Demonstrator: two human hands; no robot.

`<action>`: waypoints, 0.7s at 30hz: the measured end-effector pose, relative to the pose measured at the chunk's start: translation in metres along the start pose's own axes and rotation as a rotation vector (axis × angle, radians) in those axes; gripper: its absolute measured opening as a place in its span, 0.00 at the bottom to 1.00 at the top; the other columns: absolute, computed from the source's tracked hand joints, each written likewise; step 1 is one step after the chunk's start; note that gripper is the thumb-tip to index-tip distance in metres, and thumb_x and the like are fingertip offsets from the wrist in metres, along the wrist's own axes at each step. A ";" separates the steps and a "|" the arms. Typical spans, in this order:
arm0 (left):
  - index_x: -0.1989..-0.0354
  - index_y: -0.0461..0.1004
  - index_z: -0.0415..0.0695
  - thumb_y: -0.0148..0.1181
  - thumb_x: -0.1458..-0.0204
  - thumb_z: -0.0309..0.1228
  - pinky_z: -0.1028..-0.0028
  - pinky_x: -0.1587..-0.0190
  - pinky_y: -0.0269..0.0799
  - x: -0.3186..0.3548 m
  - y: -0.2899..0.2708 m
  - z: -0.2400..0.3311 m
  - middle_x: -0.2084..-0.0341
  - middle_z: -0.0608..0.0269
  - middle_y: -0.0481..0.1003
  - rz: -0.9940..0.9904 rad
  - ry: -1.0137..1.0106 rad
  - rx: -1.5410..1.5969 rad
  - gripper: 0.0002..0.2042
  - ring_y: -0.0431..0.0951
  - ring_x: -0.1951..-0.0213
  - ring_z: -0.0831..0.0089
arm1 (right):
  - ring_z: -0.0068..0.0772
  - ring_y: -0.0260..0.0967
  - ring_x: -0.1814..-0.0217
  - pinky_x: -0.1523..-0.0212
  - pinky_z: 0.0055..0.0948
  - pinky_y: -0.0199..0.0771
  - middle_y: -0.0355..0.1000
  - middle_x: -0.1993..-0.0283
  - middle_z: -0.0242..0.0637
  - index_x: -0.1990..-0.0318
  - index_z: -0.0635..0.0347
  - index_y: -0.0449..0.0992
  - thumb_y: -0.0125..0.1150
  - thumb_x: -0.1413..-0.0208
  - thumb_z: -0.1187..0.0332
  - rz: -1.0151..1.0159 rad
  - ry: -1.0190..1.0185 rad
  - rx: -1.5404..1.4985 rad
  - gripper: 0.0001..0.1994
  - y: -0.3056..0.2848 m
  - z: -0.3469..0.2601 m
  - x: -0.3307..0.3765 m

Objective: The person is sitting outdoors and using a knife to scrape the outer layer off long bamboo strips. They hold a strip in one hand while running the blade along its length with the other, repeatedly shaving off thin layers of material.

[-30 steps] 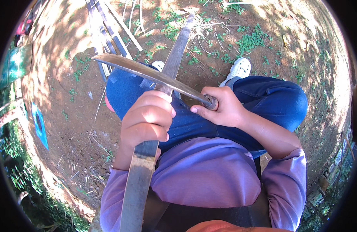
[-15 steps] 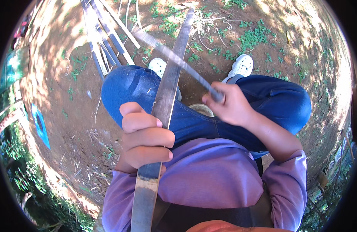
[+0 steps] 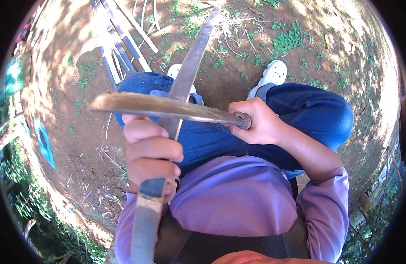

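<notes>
A long, flat bamboo strip [image 3: 185, 81], dark-skinned with a pale band near its lower end, slants from the bottom edge up toward the far ground. My left hand [image 3: 152, 152] wraps round its lower half, fingers closed. In my right hand [image 3: 258, 121] is the handle of a machete [image 3: 146, 104], its worn, slightly curved blade pointing left. The blade crosses over the strip just above my left index finger. Whether the edge touches the strip I cannot tell.
More dark and pale strips [image 3: 119, 44] lie in a bundle on the ground at the far left. Pale curled shavings [image 3: 231, 28] litter the soil beyond my white clogs [image 3: 273, 72]. A blue flat piece [image 3: 44, 143] lies farther left. My knees in jeans [image 3: 313, 108] flank the work.
The machete has swung down and nearer, from pointing up and away to lying across the strip. My left hand and the strip's lower end have shifted slightly left.
</notes>
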State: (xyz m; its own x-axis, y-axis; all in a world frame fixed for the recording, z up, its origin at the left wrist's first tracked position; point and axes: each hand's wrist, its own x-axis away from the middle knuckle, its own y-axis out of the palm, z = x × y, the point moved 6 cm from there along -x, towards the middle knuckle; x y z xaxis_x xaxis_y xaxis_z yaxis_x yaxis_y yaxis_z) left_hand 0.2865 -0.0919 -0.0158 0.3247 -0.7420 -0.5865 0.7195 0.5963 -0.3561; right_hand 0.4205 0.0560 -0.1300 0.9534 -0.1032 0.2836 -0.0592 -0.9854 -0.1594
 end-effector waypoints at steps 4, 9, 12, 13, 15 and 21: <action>0.73 0.70 0.59 0.51 0.43 0.51 0.61 0.52 0.57 -0.001 -0.013 -0.001 0.69 0.73 0.72 0.072 -0.012 -0.102 0.13 0.64 0.62 0.67 | 0.41 0.69 0.82 0.77 0.34 0.66 0.66 0.83 0.42 0.73 0.63 0.72 0.64 0.54 0.73 0.035 0.012 -0.038 0.06 0.010 -0.021 0.002; 0.75 0.70 0.60 0.45 0.41 0.59 0.56 0.47 0.61 0.009 -0.015 0.002 0.63 0.63 0.63 0.194 -0.009 -0.270 0.20 0.63 0.56 0.63 | 0.49 0.73 0.76 0.75 0.38 0.69 0.68 0.81 0.44 0.72 0.62 0.71 0.66 0.58 0.73 0.022 -0.133 0.074 0.08 0.011 -0.036 0.018; 0.77 0.69 0.63 0.44 0.41 0.59 0.55 0.47 0.61 0.011 -0.011 0.013 0.64 0.64 0.60 0.204 -0.054 -0.320 0.19 0.63 0.54 0.63 | 0.49 0.73 0.77 0.75 0.38 0.69 0.68 0.81 0.45 0.72 0.62 0.72 0.66 0.57 0.73 0.050 -0.052 0.071 0.08 0.005 -0.018 0.013; 0.77 0.68 0.63 0.44 0.42 0.59 0.55 0.47 0.60 0.008 -0.012 0.009 0.63 0.64 0.60 0.184 -0.015 -0.327 0.19 0.62 0.54 0.63 | 0.47 0.73 0.77 0.75 0.38 0.69 0.68 0.81 0.46 0.72 0.63 0.72 0.66 0.56 0.72 0.078 0.084 0.038 0.08 0.002 -0.005 0.012; 0.77 0.68 0.64 0.43 0.42 0.58 0.56 0.46 0.60 0.006 -0.011 0.006 0.63 0.65 0.60 0.173 0.035 -0.341 0.18 0.62 0.53 0.64 | 0.35 0.67 0.80 0.77 0.34 0.65 0.65 0.83 0.42 0.73 0.63 0.70 0.64 0.50 0.73 0.072 0.158 0.047 0.07 -0.003 -0.008 0.011; 0.73 0.75 0.70 0.53 0.47 0.58 0.56 0.46 0.58 0.004 -0.010 0.005 0.61 0.72 0.61 0.109 0.045 -0.302 0.12 0.61 0.52 0.67 | 0.41 0.69 0.82 0.76 0.34 0.66 0.67 0.84 0.44 0.73 0.64 0.71 0.63 0.49 0.71 0.115 0.130 0.083 0.08 -0.004 0.003 0.011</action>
State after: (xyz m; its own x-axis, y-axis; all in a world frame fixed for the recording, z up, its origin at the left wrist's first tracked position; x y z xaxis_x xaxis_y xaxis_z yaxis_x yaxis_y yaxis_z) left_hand 0.2836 -0.1018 -0.0109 0.3573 -0.6586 -0.6623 0.4654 0.7403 -0.4851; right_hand 0.4326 0.0591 -0.1294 0.8950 -0.2363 0.3783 -0.1356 -0.9521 -0.2739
